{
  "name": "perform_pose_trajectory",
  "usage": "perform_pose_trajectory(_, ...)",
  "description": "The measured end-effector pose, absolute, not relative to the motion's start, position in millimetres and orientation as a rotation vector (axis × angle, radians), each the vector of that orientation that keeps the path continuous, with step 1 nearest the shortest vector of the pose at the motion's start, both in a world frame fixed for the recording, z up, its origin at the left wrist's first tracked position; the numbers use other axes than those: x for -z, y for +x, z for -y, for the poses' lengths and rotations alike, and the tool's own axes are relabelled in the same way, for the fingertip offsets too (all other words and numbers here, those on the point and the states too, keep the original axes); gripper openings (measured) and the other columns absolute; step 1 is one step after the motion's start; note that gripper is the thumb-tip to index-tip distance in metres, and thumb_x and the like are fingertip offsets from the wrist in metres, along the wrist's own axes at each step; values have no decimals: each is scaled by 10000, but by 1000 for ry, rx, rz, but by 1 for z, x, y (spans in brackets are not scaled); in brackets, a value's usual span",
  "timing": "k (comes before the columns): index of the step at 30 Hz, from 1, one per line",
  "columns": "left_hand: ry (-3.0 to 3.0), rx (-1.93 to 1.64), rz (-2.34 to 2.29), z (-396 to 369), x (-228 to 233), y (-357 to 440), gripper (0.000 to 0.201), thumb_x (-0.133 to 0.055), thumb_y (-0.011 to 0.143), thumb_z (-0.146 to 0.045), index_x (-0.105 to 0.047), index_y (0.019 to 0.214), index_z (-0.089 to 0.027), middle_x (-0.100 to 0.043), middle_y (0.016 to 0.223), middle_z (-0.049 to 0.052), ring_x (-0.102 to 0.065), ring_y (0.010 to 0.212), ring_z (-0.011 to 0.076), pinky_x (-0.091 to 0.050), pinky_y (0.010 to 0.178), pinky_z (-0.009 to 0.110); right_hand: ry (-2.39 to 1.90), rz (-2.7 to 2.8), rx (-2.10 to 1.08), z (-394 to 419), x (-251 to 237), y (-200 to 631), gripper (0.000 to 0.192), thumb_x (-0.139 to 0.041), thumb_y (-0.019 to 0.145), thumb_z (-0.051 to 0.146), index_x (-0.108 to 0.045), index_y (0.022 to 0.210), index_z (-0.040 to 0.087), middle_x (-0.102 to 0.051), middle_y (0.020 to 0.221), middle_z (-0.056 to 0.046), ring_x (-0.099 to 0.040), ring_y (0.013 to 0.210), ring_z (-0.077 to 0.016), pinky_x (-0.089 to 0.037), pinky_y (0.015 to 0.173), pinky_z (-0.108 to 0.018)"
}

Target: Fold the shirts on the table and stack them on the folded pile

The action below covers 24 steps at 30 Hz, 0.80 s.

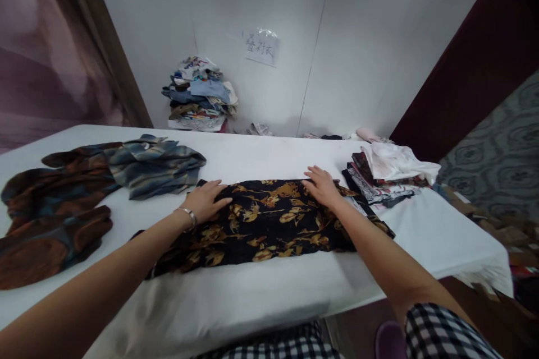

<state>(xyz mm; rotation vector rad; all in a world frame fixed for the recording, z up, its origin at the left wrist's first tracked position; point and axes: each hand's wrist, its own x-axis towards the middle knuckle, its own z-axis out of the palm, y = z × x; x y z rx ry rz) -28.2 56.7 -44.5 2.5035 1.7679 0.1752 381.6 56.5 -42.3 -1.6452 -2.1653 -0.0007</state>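
Note:
A black shirt with a golden-brown floral print (269, 219) lies spread lengthwise across the white-covered table, partly folded. My left hand (204, 202), with a bracelet at the wrist, rests flat on its left part near the far edge, fingers stretched out. On the right part, also by the far edge, my right hand (323, 186) lies with its fingers spread. Neither hand grips the cloth. Parts of the shirt are hidden under my forearms.
Left of the shirt lie a blue-grey plaid shirt (155, 165) and a rust-brown garment (63, 196). A folded clothes stack (391, 171) stands at the right. Behind the table are a tall clothes pile (202, 92) and a wall with a paper sign (261, 47). The white tablecloth (252, 151) drapes over the front edge.

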Motion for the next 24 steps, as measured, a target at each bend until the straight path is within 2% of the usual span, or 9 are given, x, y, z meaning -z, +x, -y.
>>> perform_pose_trajectory(3,2454,-15,-1819,-42,72,-22,652,-360,876,-534,-448,1422,-189,-344,1538,136,-306,1417,315,-266,1107,560,-1923,2249,-198,-48,66,371,598,-414,922,573,-460,1408,228,-320,1546,-123,-201,1450,-316,-159,1131,-574)
perform_pose_trajectory(7,2473,14,-1841,-37,93,-25,627,-314,905,-501,-408,1450,-207,-307,1557,119,-256,1441,299,-217,1121,569,-2107,2195,-315,-43,91,376,647,-318,941,603,-357,1474,239,-217,1587,-103,-145,1468,-292,-130,1146,-553)
perform_pose_trajectory(13,2492,-66,-1812,-41,93,-28,595,-311,892,-530,-476,1406,-280,-375,1527,112,-278,1426,328,-231,1104,596,-2086,2175,-357,-41,85,380,672,-294,937,622,-322,1491,243,-186,1597,-88,-117,1476,-268,-97,1159,-525)
perform_pose_trajectory(17,2470,-93,-1808,-44,94,-29,604,-316,890,-505,-462,1421,-256,-347,1538,135,-280,1424,340,-225,1108,603,-2114,2144,-513,-44,66,376,658,-374,922,599,-360,1473,240,-215,1589,-94,-133,1472,-286,-107,1153,-542)
perform_pose_trajectory(20,2489,-80,-1784,-43,93,-29,590,-299,899,-497,-488,1403,-257,-358,1532,134,-272,1428,336,-226,1103,611,-2084,2086,-421,-41,58,358,637,-367,929,589,-377,1462,241,-241,1580,-105,-124,1471,-300,-84,1147,-569)
perform_pose_trajectory(24,2508,-70,-1794,-42,91,-29,519,-298,903,-498,-591,1296,-330,-433,1493,91,-274,1427,339,-238,1088,630,-1879,2183,-402,-26,72,327,649,-352,926,620,-380,1461,253,-235,1581,-104,-122,1472,-302,-49,1149,-589)
